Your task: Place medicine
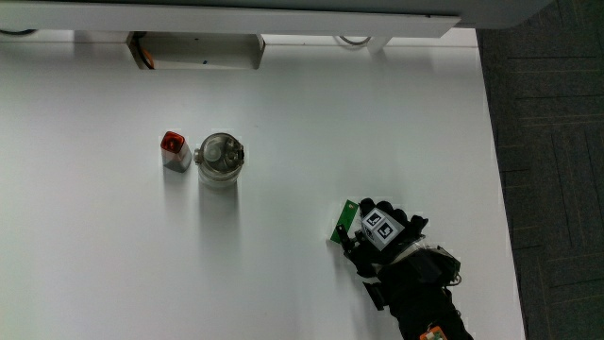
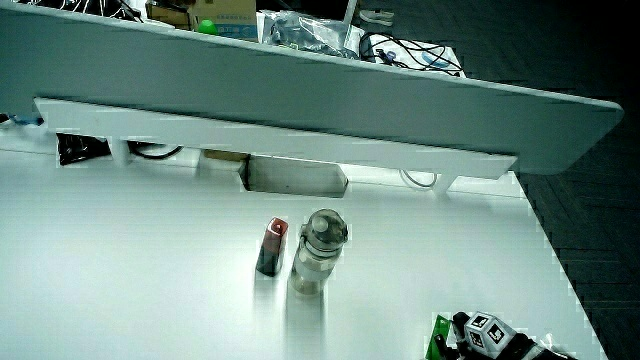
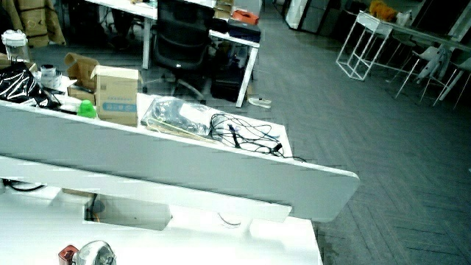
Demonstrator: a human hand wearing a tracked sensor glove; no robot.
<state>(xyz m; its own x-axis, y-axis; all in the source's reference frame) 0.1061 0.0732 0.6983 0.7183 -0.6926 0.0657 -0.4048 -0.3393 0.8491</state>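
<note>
Bright overhead light, glare on the white table [image 1: 311, 132], soft short shadows.

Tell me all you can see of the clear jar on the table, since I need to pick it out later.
The jar looks like clear glass or plastic with a round, silvery lid that is closed. It stands upright on the white table; in a side view it is taller than wide, and its contents cannot be made out. A small red-topped bottle stands close beside it, touching or nearly so. The hand, holding a green packet, is nearer to the person and well apart from the jar.
</note>
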